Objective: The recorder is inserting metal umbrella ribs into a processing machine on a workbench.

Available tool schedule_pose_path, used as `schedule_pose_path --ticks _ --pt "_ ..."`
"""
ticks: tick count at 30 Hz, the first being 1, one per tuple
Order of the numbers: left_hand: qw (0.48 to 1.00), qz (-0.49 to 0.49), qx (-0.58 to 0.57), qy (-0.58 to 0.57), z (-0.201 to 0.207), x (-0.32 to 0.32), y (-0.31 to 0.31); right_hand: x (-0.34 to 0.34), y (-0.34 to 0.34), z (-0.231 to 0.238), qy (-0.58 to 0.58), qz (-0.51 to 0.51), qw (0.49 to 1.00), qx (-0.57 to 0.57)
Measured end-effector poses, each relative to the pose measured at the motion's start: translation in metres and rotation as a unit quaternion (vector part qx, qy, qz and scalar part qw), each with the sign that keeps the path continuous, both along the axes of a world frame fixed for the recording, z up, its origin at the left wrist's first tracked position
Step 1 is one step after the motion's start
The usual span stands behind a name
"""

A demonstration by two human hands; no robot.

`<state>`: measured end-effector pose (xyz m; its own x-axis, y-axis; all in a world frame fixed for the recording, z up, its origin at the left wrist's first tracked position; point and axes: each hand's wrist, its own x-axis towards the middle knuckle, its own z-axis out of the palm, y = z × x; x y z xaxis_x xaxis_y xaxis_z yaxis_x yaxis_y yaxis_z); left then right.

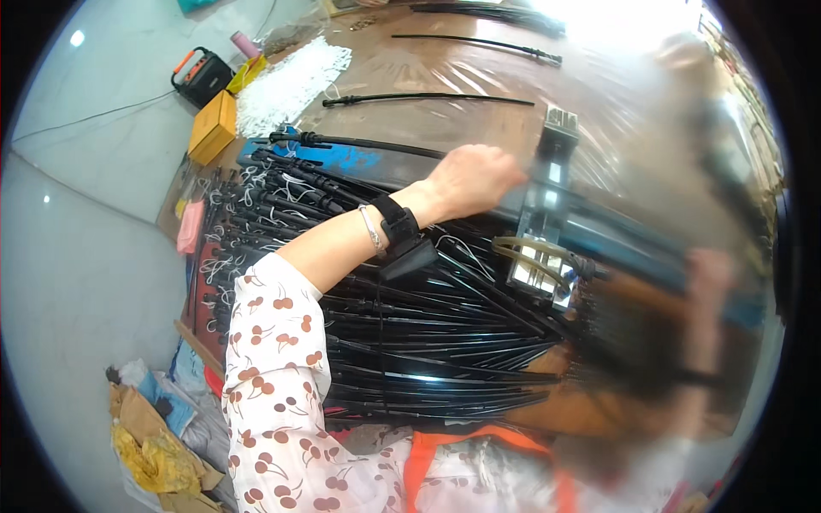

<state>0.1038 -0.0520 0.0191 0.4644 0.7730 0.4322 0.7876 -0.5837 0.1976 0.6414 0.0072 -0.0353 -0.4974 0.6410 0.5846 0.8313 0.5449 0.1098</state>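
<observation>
My left hand (479, 178) is closed, its fingers curled in at the middle of the bench. A thin black rod (376, 146) with a thicker fitted end runs from the left into this hand and passes behind it. On the far right my right hand (710, 278) is smeared by motion, so its fingers cannot be made out. Below my left forearm lies a dense heap of black rods (436, 329), many with white cord loops at their left ends. Between my hands stands a narrow metal device (546, 201), with a yellowish tube (530, 254) looped across it.
Single black rods (428, 98) lie farther back on the plastic-covered table (402, 68). At the back left are a pile of white pieces (291, 85), a yellow box (212, 128) and a black case with an orange handle (203, 77). Crumpled bags (154, 436) lie lower left.
</observation>
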Motion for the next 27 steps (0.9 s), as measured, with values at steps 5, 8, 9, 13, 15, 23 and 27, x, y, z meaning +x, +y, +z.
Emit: schedule_pose_path --ticks 5,8,9,13,15,23,27 --pt "0.998 0.002 -0.041 -0.053 -0.006 0.001 0.001 -0.008 -0.005 0.005 -0.014 0.005 0.999 0.044" --pt "0.998 -0.011 0.001 -0.060 -0.004 0.001 0.006 -0.012 -0.008 0.011 -0.008 0.025 0.999 0.045" --pt "0.997 -0.038 0.019 -0.066 0.002 0.010 0.013 0.003 -0.011 0.015 -0.011 0.014 0.999 0.039" --pt "0.999 0.001 -0.026 0.024 -0.017 0.005 0.014 -0.071 -0.040 0.050 0.091 0.029 0.994 0.059" --pt "0.995 0.044 -0.082 0.037 -0.027 -0.003 0.016 -0.108 -0.069 0.065 0.065 0.028 0.997 0.027" --pt "0.998 -0.005 -0.047 0.027 -0.035 0.000 0.022 -0.145 -0.141 0.022 0.076 0.116 0.990 -0.002" --pt "0.996 0.024 -0.085 0.012 -0.032 -0.003 0.024 -0.166 -0.127 0.013 0.105 0.116 0.987 -0.033"
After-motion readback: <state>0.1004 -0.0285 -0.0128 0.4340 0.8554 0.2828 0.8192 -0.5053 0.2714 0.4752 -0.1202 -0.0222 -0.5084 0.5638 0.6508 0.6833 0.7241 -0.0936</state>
